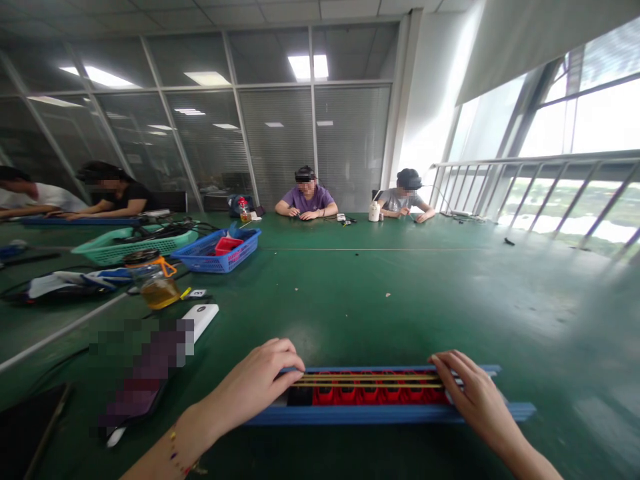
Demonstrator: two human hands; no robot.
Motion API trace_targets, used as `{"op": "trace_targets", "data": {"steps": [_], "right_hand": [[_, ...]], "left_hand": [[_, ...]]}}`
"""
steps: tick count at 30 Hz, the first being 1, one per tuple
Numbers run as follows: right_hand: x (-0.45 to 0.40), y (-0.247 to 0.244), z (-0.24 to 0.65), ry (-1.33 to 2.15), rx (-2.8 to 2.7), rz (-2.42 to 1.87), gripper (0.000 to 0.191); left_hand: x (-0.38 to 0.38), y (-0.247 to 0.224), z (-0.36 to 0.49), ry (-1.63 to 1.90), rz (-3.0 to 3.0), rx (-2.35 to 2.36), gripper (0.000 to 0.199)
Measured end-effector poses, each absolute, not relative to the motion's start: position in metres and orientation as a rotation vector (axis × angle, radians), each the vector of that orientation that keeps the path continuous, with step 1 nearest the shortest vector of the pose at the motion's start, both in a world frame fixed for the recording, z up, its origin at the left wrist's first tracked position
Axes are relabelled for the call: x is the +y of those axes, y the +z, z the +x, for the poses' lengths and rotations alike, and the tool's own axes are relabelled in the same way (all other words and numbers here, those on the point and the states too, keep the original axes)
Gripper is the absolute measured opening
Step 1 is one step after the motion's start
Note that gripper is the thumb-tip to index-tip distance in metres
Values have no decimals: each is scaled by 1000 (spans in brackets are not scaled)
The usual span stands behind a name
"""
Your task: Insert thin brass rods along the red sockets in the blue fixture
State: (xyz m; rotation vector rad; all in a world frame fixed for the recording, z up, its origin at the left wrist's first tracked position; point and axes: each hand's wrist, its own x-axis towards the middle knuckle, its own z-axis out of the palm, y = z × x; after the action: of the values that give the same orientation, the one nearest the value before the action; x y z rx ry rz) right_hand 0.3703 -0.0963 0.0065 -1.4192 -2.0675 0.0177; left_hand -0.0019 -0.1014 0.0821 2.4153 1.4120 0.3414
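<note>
A long blue rail frame [365, 416] lies crosswise on the table in front of me, with a row of red holders [360, 396] between its rails. Thin yellowish sticks [370, 378] stretch over the holders from one hand to the other. My left hand [267, 367] is closed round their left ends, thumb and fingers near the far rail. At the right ends, my right hand [467, 381] is closed with thumb and fingertips on the sticks. The fingers hide the stick ends. A dark block [300, 396] sits left of the red holders.
Left on the green table [400, 320] are a white power bank [203, 320], a partly blurred dark purple item [143, 380], a jar of amber liquid [159, 287], a blue basket [215, 257] and a green basket [130, 247]. Several people sit around the table.
</note>
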Motion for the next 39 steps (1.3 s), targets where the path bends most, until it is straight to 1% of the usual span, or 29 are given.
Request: {"op": "trace_targets", "data": {"steps": [4, 7, 13, 20, 28, 34, 36, 39], "right_hand": [[-100, 10, 367, -229, -2159, -1348, 23], [-103, 14, 363, -303, -2270, -1282, 23], [-105, 18, 356, -273, -2380, -1263, 28], [-106, 19, 355, -211, -2388, -1301, 28], [-107, 20, 355, -268, -2362, -1288, 26], [-107, 20, 355, -267, -2371, -1310, 27], [-106, 17, 356, -297, -2345, -1315, 31], [-105, 12, 358, -357, -2269, -1319, 45]], "left_hand": [[-100, 84, 4, 319, 2450, 1399, 25], [-99, 86, 4, 300, 2441, 1377, 25], [-96, 90, 2, 289, 2398, 1356, 26], [-96, 89, 2, 272, 2357, 1360, 22], [-90, 90, 5, 244, 2376, 1326, 22], [-95, 91, 5, 300, 2443, 1323, 22], [-95, 93, 0, 345, 2528, 1320, 23], [-93, 96, -12, 450, 2683, 1350, 28]]}}
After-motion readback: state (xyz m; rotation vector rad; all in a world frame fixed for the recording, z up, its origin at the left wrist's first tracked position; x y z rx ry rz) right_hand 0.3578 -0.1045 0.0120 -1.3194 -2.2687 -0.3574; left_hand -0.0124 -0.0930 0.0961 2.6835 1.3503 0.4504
